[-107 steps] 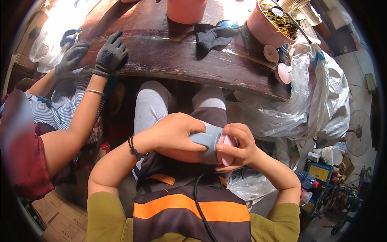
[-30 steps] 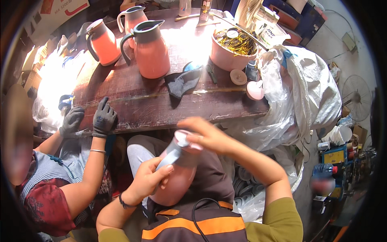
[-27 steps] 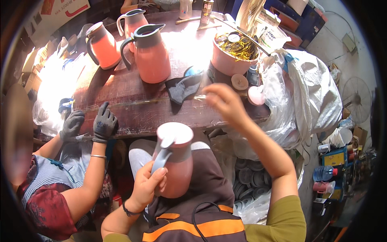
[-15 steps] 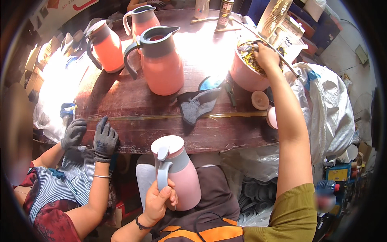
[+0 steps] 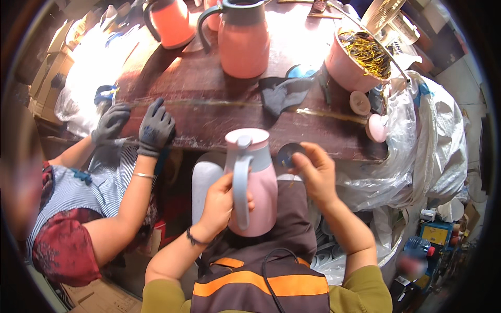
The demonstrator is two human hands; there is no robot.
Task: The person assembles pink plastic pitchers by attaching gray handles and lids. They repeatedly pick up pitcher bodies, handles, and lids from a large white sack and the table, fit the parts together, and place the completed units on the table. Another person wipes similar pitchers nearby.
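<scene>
A pink vacuum jug (image 5: pixel 262 195) with a grey neck and white lid stands upright over my lap. My left hand (image 5: pixel 222 201) is closed round its grey handle. To the right of the jug, my right hand (image 5: pixel 317 172) pinches a dark round tag (image 5: pixel 290 155) between thumb and fingers, apart from the jug. At the back right of the table, a pink bucket (image 5: pixel 348 70) holds a tangle of yellow strings (image 5: pixel 367 52) with dark pieces among them.
Coral jugs (image 5: pixel 243 49) stand at the table's back. A grey glove (image 5: pixel 284 96) lies mid-table, near a pink lid (image 5: pixel 377 128) and a small round piece (image 5: pixel 360 103). At left sits a co-worker in grey gloves (image 5: pixel 156 128). White plastic sacks (image 5: pixel 441 141) hang at right.
My right hand has come out of the bucket and back toward the jug, now with a dark round tag. The jug is more upright. The view has shifted, so the table sits higher.
</scene>
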